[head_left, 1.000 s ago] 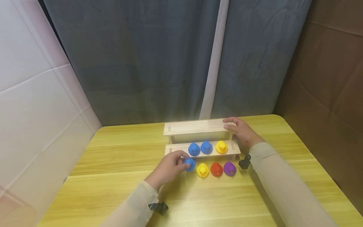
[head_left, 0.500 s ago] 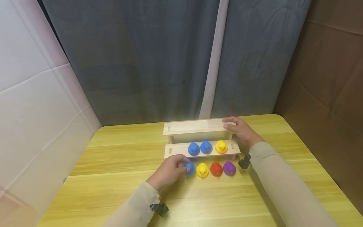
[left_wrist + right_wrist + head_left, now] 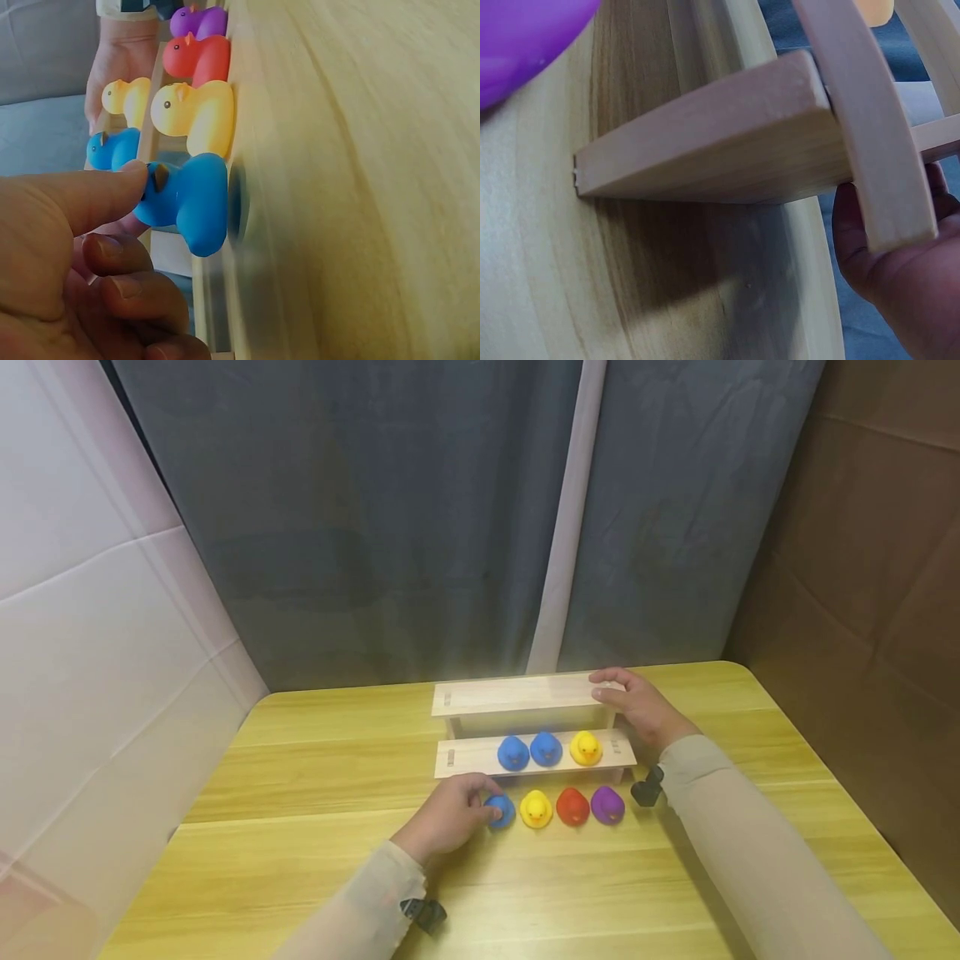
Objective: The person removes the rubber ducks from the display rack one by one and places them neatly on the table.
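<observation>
My left hand (image 3: 448, 814) pinches a blue rubber duck (image 3: 196, 199) between thumb and fingers, low over the table in front of a two-step wooden display stand (image 3: 468, 757). To the duck's right, a yellow duck (image 3: 536, 810), a red duck (image 3: 573, 807) and a purple duck (image 3: 607, 806) form a row. On the lower step sit two blue ducks, one left (image 3: 513, 752) and one right (image 3: 546, 748), plus another yellow duck (image 3: 586, 748). My right hand (image 3: 643, 706) grips the right end of the upper step (image 3: 517, 696); its fingers are partly hidden in the right wrist view.
The stand rests on a light wood table (image 3: 315, 827) near its back edge. Behind hangs a grey curtain (image 3: 360, 527); a white panel (image 3: 97, 568) stands left and a brown one (image 3: 862, 568) right. Both wrists wear small black cameras (image 3: 423, 914).
My left hand has drawn the blue duck slightly toward me, away from the lower step and into line with the front row. The right hand stays in place.
</observation>
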### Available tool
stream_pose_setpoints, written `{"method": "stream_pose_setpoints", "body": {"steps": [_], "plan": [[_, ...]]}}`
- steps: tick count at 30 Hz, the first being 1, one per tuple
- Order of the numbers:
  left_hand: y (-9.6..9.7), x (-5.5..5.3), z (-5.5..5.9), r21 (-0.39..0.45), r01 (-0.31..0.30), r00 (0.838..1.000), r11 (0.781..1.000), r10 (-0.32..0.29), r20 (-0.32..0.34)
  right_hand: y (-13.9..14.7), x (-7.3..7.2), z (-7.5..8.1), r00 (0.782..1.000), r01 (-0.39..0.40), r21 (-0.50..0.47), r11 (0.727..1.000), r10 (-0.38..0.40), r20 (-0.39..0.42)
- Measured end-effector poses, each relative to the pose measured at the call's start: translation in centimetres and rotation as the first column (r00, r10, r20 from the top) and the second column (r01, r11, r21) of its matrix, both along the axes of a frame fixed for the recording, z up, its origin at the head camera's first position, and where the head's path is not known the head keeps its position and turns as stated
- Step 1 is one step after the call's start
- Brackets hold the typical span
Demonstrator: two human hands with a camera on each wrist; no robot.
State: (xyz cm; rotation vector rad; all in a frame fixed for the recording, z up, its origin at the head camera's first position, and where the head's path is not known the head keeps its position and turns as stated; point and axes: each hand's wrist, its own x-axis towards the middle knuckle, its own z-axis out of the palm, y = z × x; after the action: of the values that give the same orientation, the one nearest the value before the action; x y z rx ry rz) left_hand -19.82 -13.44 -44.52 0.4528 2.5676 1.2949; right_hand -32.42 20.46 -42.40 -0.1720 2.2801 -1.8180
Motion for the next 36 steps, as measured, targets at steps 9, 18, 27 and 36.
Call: {"method": "stream_pose_setpoints", "body": {"steps": [9, 18, 27, 36], "plan": [[-0.1, -0.2, -0.1, -0.013, 0.010, 1.000, 1.000, -0.010, 0.009, 0.0, 0.1, 0.1, 1.000, -0.006, 0.007, 1.000, 0.006, -0.002], [-0.2, -0.2, -0.2, -0.012, 0.016, 1.000, 1.000, -0.016, 0.012, 0.0, 0.1, 0.1, 1.000, -0.002, 0.028, 1.000, 0.002, 0.005], [-0.2, -0.1, 0.4, -0.024, 0.009, 1.000, 1.000, -0.008, 0.020, -0.1, 0.1, 0.0, 1.000, 0.000, 0.026, 1.000, 0.000, 0.004], [0.4, -0.5, 2.4, -0.021, -0.038, 0.998, 0.999, 0.037, -0.056, 0.0, 0.0, 0.0, 1.000, -0.009, -0.016, 1.000, 0.009, -0.010]]}}
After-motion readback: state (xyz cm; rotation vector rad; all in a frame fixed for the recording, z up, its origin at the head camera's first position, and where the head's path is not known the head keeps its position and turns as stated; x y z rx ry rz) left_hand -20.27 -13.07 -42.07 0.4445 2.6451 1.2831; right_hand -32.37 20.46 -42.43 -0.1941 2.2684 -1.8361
